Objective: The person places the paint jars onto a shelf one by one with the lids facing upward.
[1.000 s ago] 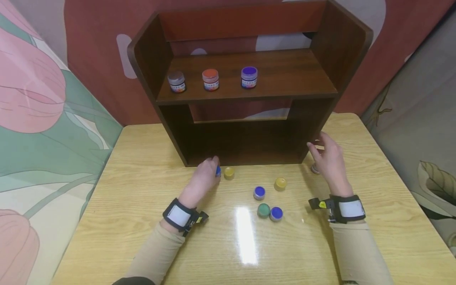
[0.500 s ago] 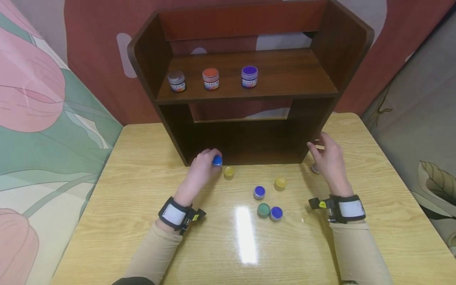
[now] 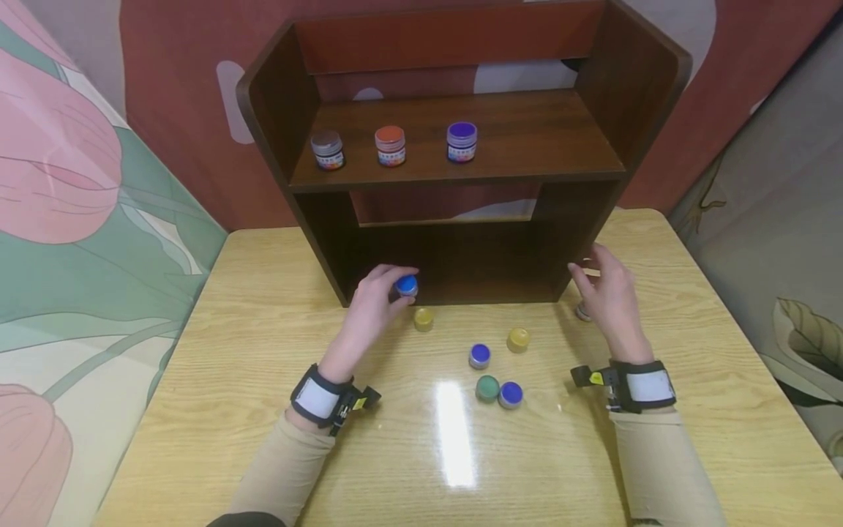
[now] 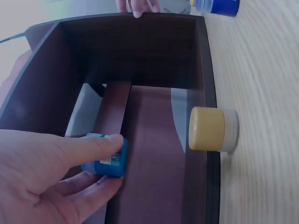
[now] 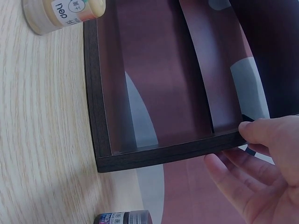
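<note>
- Nearest: beige sleeves (image 3: 661, 468) on both forearms, black wrist straps (image 3: 648, 386) w/ pale patches past the cuffs.
- Tabletop (image 3: 546, 461): light wood grain, bright glare strip approx. mid-front.
- Front jars: green jar (image 3: 487, 389) & violet-blue jar (image 3: 510, 395), side by side, v. close.
- Bit farther: second violet-blue jar (image 3: 479, 356), then R-side yellow jar (image 3: 518, 339), apart from each other.
- L-side yellow jar (image 3: 424, 319) stands on table just before the unit's bottom board, near L hand.
- L hand (image 3: 372, 298): pinching blue jar (image 3: 407, 285) btwn thumb & fingers, lid roughly up. Jar's at lower comp.'s mouth, L of centre; can't tell if it's past the front edge.
- R hand (image 3: 609, 296): thumb inside, fingers outside, pinching front edge of the shelf unit's (image 3: 454, 178) R side panel.
- Labelled jar (image 5: 124, 218) on table outside that panel, partly hidden by R hand in head view.
- Upper shelf, L to R: dark brown jar (image 3: 328, 151), orange jar (image 3: 391, 146), purple jar (image 3: 462, 143), all upright, spaced apart.
- Farthest: dk red patterned backdrop (image 3: 178, 132) behind unit.
</note>
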{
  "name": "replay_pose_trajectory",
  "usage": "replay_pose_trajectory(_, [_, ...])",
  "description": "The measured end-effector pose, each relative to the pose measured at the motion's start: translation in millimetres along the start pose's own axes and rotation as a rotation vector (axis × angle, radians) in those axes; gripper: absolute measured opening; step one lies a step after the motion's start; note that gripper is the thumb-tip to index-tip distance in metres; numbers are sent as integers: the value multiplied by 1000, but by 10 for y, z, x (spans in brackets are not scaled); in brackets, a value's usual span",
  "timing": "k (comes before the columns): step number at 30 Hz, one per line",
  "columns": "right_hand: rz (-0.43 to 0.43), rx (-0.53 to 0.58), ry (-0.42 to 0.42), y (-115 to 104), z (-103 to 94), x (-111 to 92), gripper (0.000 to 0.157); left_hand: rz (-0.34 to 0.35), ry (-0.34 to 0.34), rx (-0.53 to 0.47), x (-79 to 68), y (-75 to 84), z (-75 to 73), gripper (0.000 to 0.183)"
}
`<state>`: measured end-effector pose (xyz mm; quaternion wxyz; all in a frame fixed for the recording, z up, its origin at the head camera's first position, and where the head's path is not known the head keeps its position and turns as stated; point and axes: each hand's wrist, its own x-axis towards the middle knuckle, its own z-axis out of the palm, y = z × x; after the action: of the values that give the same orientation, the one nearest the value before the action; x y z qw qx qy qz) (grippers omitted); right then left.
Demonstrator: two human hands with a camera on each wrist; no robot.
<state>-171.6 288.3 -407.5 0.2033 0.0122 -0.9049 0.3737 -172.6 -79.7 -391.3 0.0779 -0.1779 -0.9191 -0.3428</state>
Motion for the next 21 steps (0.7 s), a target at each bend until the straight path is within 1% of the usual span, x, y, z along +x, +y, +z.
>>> replay_pose_trajectory(7, [0,1,4,1,1,-1,33,8,21,-73,3,56,-14,49])
replay_pose_trajectory(14, [7,-3,0,-6,0,-4,33,35,54,-126,-5,121,-19,45])
replay_pose_trajectory(21, [8,0,-8,-25,-10,-5,34,56,45,-159,-24,174,-33,44])
